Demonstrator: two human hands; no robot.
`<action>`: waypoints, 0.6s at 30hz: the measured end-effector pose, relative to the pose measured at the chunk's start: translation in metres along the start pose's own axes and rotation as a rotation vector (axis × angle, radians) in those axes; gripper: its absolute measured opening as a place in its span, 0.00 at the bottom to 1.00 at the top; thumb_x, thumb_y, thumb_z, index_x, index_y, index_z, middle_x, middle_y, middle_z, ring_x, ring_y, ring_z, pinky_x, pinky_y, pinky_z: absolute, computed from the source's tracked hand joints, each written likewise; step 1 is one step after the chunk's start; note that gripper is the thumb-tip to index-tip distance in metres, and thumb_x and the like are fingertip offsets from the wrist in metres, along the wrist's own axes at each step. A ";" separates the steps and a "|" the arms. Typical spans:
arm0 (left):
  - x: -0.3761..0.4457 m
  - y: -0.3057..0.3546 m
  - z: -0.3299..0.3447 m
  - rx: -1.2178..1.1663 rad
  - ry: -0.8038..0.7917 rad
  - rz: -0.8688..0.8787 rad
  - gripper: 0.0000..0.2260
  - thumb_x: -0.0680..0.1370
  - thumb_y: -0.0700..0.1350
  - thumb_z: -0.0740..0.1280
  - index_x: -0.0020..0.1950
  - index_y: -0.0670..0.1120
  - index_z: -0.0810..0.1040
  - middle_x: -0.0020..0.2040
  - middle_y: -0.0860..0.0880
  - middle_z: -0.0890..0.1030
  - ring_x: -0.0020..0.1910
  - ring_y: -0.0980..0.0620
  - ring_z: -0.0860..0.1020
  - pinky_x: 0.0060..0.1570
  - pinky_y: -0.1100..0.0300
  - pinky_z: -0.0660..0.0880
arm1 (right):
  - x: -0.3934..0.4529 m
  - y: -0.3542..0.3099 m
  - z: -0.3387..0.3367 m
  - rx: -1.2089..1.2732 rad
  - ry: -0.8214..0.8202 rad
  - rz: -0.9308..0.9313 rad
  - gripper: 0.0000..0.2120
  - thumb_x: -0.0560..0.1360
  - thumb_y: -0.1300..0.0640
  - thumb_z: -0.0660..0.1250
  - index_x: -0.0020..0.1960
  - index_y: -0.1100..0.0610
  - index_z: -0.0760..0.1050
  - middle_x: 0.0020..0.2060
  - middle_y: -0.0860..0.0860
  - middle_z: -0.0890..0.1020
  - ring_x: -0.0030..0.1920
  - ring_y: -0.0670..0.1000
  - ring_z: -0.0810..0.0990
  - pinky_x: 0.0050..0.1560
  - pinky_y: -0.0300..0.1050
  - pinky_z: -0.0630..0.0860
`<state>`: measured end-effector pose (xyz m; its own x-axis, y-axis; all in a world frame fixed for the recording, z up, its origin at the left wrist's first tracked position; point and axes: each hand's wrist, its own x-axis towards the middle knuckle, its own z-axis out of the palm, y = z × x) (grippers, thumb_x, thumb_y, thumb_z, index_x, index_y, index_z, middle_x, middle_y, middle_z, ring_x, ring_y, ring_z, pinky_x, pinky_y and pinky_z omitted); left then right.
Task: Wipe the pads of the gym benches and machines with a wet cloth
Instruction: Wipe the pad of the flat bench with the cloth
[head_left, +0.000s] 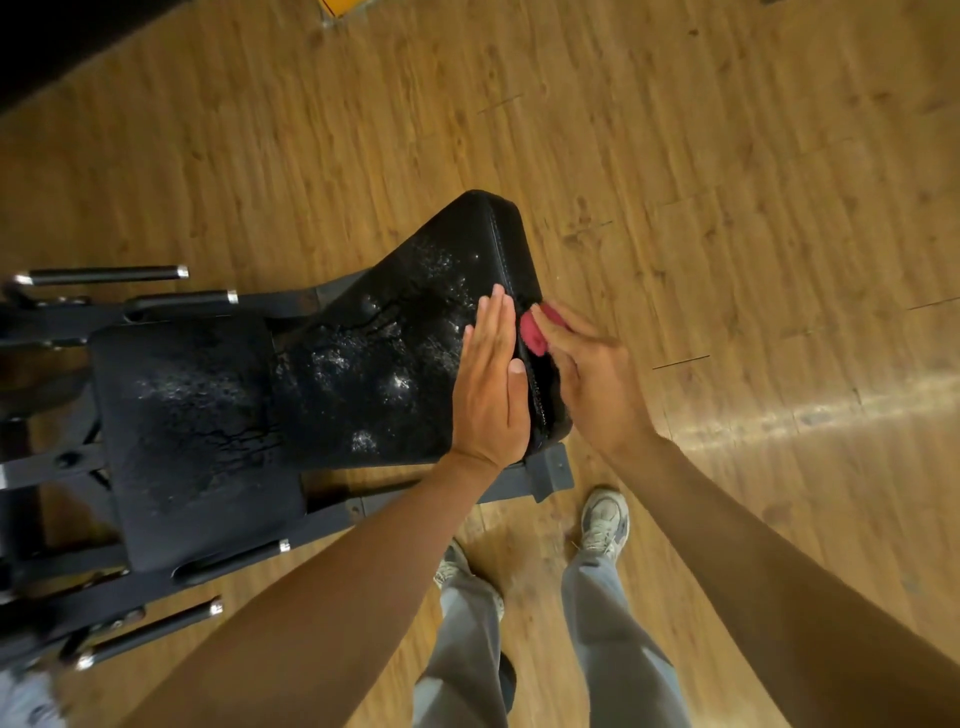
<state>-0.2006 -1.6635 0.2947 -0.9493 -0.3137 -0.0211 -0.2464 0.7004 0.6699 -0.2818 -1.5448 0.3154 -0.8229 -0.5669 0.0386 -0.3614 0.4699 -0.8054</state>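
Wood-plank floor (727, 182) with glare; perhaps a yellow box (340, 6) at top

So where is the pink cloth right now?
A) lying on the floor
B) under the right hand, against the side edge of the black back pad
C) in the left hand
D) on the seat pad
B: the pink cloth sits under the right hand, pressed to the side edge of the back pad; the left hand lies flat and bare on the pad's face.
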 end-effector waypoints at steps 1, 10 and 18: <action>0.000 0.001 0.000 -0.001 -0.003 -0.005 0.25 0.86 0.42 0.47 0.83 0.41 0.50 0.84 0.44 0.52 0.84 0.48 0.49 0.82 0.49 0.47 | -0.015 -0.002 -0.004 -0.015 0.001 -0.035 0.08 0.81 0.72 0.62 0.54 0.69 0.80 0.52 0.64 0.82 0.52 0.58 0.83 0.62 0.39 0.77; -0.001 0.002 0.000 0.000 -0.009 -0.010 0.25 0.85 0.43 0.47 0.83 0.41 0.51 0.84 0.45 0.53 0.84 0.48 0.50 0.82 0.48 0.48 | 0.026 0.004 0.014 0.072 0.055 0.019 0.19 0.80 0.70 0.65 0.70 0.64 0.76 0.69 0.63 0.76 0.73 0.55 0.73 0.74 0.45 0.70; -0.001 0.000 0.000 0.018 -0.005 -0.010 0.26 0.85 0.44 0.46 0.83 0.39 0.52 0.84 0.45 0.53 0.84 0.48 0.50 0.82 0.46 0.50 | 0.043 0.004 0.006 0.043 0.006 0.015 0.19 0.82 0.68 0.64 0.72 0.61 0.75 0.71 0.59 0.76 0.70 0.53 0.77 0.71 0.42 0.72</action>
<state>-0.1993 -1.6628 0.2948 -0.9478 -0.3174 -0.0318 -0.2592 0.7085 0.6564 -0.3164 -1.5712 0.3104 -0.8309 -0.5557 0.0300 -0.3299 0.4483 -0.8308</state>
